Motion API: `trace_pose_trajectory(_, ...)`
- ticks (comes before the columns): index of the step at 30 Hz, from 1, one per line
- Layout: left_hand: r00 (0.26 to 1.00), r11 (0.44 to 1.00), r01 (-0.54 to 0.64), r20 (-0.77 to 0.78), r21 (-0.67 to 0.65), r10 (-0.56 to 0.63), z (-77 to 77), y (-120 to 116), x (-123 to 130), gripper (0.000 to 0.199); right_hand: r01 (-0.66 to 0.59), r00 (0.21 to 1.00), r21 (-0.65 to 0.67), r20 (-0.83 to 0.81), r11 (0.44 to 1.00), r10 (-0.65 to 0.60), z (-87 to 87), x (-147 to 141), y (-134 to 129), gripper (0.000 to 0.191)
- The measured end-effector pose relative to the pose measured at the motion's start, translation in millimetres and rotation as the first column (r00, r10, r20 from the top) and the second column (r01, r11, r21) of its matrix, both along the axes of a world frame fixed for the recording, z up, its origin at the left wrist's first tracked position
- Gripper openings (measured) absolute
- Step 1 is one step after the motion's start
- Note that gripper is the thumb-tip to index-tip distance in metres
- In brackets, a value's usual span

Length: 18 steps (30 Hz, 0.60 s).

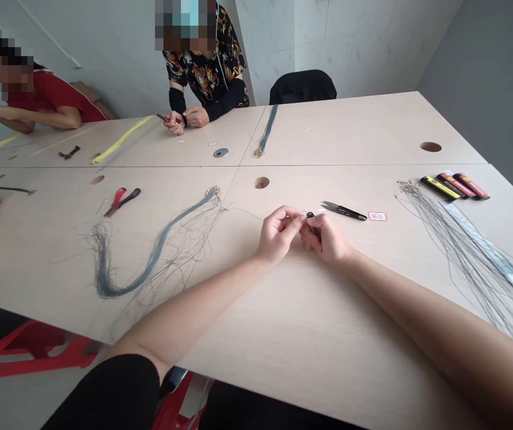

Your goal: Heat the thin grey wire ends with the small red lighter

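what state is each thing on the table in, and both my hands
Left hand: thumb and finger pinched; whatever is between them is too small to tell
Right hand: closed around a dark tool
Snips: lying flat, not held
Red-and-black pliers: lying with handles spread
Left strand bundle: curved, loose strands straying
Right strand bundle: fanned out
Three tubes: lying side by side

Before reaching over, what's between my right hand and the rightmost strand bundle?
Black snips and a red-edged label lie between your right hand and that bundle in the head view.
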<state>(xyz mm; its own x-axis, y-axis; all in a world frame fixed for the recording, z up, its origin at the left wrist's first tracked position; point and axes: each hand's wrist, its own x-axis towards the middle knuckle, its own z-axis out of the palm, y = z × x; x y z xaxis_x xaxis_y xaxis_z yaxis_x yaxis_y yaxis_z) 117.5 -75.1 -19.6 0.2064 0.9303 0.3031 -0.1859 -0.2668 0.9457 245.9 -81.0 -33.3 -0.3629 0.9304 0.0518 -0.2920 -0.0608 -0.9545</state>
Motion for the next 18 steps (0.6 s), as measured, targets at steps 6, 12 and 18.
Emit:
trace_pose_trajectory(6, 1.0, 1.0, -0.007, -0.002, -0.015, 0.007, -0.9, 1.8, -0.6, 0.032, 0.015, 1.0, -0.007, 0.005, 1.0, -0.015, 0.2, 1.1, -1.4, 0.041)
trace_pose_trajectory(12, 1.0, 0.999, 0.002, 0.008, -0.033, -0.002, -1.4, 3.0, -1.1, 0.033, 0.057, 0.994, -0.049, -0.091, 0.997, -0.062, 4.3, 0.6, -2.3, 0.046)
trace_pose_trajectory(18, 1.0, 0.999, -0.001, -0.007, -0.036, 0.0, -3.1, 4.1, -2.3, 0.032, 0.318, 0.929, -0.089, -0.169, 0.944, -0.329, 10.3, 0.2, -2.9, 0.033)
